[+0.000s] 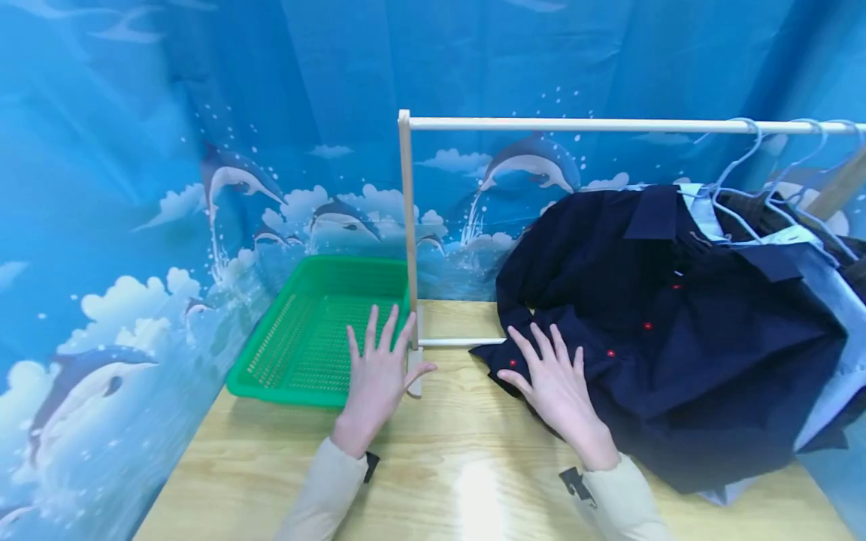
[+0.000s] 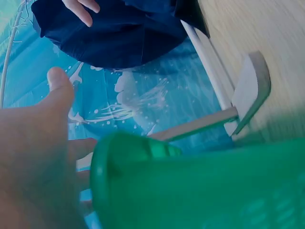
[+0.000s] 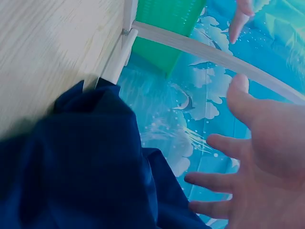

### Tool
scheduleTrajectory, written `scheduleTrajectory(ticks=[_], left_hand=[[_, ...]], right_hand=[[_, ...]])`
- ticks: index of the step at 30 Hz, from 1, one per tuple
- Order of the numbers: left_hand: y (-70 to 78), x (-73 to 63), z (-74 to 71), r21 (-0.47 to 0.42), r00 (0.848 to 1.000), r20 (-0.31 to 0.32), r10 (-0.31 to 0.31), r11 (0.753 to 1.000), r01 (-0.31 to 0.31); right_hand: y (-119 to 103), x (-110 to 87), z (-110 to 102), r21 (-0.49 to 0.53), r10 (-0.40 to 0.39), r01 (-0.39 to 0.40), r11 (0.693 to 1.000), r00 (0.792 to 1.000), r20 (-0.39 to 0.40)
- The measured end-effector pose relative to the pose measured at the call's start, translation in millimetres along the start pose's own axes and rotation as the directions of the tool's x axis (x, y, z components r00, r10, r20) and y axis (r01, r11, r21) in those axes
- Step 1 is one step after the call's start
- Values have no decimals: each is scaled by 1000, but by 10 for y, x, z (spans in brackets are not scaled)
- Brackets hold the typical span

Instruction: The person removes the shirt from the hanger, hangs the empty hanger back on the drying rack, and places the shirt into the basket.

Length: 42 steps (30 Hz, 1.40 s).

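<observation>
Both hands are held out with fingers spread and nothing in them. In the head view my left hand [image 1: 379, 373] overlaps the right side of a green plastic basket [image 1: 252, 387], beside the rack's upright. The left wrist view shows the basket's rim [image 2: 102, 171] close to those fingers. My right hand [image 1: 558, 383] overlaps the sleeve end of a dark navy shirt [image 1: 643, 361] with red buttons. In the right wrist view, the open palm [image 3: 271, 157] is beside the navy cloth [image 3: 90, 162], apart from it. The shirt hangs at the right of the rack.
A wooden rack has a white top rail [image 1: 541, 124], an upright [image 1: 408, 225] and a low white bar [image 1: 460, 342]. Wire hangers [image 1: 737, 161] bunch at its right end with light blue and dark garments. A dolphin-print curtain [image 1: 338, 113] stands behind the wooden table [image 1: 433, 466].
</observation>
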<state>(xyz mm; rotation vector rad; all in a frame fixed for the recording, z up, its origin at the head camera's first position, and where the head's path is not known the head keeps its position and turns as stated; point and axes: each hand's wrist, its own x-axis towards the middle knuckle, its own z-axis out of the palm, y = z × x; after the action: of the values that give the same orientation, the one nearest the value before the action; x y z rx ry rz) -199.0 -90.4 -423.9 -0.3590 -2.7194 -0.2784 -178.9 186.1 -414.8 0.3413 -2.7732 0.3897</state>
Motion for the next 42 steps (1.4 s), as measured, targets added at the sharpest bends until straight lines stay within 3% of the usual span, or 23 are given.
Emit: scheduleTrajectory(ticks=[3, 5, 11, 15, 22, 26, 28, 30, 32, 36, 39, 42], left_hand=[[-68, 34, -71, -19, 998, -67, 2, 1000, -4], [-116, 65, -128, -39, 993, -116, 7, 999, -11], [-225, 195, -352, -62, 964, -256, 67, 994, -86], [-251, 295, -562, -81, 957, -285, 61, 993, -87], [-254, 573, -862, -108, 940, -339, 42, 991, -83], [-240, 771, -926, -116, 926, -375, 41, 989, -91], [-226, 875, -926, -117, 927, -373, 36, 989, -86], [-209, 975, -907, -106, 936, -351, 29, 992, -71], [-194, 1063, -874, -82, 949, -313, 22, 995, -51], [-184, 1183, -755, -18, 973, -230, 22, 999, -26], [-190, 1227, -645, 36, 979, -200, 43, 999, -36], [-198, 1255, -555, 87, 974, -210, 81, 994, -64]], right_hand=[[66, 3, -52, -8, -65, 64, 998, 993, -103], [127, 15, -106, -12, -103, 103, 995, 976, -192], [334, 57, -448, -19, -111, 113, 993, 914, -390], [477, 94, -787, -40, -116, 111, 993, 852, -511], [741, 225, -1400, -60, -55, 22, 998, 777, -627], [930, 296, -1667, -47, 12, -63, 997, 716, -698], [1030, 309, -1785, -45, 58, -129, 991, 699, -713], [1132, 305, -1890, -45, 128, -220, 975, 708, -694], [1241, 296, -1970, -43, 212, -312, 949, 731, -649], [1455, 260, -2038, -52, 400, -477, 878, 787, -470], [1592, 217, -2009, -86, 460, -518, 851, 814, -355], [1672, 178, -1958, -110, 432, -493, 863, 834, -344]])
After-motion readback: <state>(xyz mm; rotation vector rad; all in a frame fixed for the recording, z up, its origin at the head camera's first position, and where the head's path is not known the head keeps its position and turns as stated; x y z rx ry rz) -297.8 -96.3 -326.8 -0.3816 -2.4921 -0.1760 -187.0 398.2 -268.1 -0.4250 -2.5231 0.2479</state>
